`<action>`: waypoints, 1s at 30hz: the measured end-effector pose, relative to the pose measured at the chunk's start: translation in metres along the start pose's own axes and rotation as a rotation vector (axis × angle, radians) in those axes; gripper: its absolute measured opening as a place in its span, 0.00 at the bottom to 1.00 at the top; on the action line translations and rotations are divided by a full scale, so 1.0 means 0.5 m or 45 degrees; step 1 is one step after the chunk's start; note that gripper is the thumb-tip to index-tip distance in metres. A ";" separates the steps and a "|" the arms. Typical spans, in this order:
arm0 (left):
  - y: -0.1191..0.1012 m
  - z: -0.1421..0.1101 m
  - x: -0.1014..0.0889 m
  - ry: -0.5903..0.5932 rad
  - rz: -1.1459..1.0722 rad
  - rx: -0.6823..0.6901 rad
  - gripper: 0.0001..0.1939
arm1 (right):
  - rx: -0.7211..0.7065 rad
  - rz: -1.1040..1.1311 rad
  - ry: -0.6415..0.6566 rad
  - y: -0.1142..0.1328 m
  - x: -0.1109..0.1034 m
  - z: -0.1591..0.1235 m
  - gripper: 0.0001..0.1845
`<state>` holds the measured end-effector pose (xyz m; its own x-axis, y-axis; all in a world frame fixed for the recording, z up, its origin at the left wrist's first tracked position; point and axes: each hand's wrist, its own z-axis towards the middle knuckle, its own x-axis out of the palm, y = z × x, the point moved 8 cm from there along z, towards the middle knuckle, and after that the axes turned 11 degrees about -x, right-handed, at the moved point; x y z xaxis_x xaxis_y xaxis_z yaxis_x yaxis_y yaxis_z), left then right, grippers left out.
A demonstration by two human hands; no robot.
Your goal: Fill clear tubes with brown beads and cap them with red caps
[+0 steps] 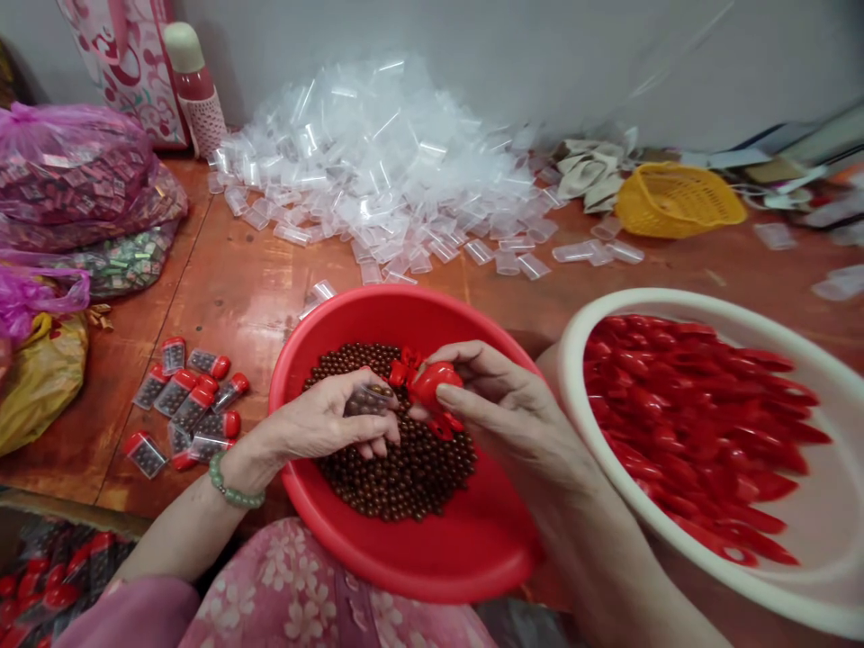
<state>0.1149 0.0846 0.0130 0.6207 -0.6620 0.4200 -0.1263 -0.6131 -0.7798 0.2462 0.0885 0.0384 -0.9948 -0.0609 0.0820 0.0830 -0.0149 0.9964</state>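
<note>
- Left grip [324, 423] is clamped on a small clear tube [368, 400] of brown beads.
- Right grip [503, 405] is clamped on a red plastic cap [432, 382], just beside the tube.
- Below both grips, loose brown beads [398, 477] lie in a red basin [405, 310].
- Right of the right grip, a white basin [607, 310] holds red caps [695, 423].
- Left of the left grip, capped tubes [193, 405] lie on the desk [236, 306].
- Beyond both grips, empty clear tubes [364, 162] lie heaped.
</note>
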 end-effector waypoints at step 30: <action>0.016 -0.003 -0.018 0.031 -0.113 -0.102 0.14 | -0.423 -0.537 -0.105 0.035 0.024 -0.008 0.05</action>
<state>0.1071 0.0852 0.0037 0.6136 -0.6130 0.4978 -0.1332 -0.7017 -0.6999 0.2359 0.0837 0.0567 -0.9460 0.0967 -0.3095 -0.3237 -0.3363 0.8843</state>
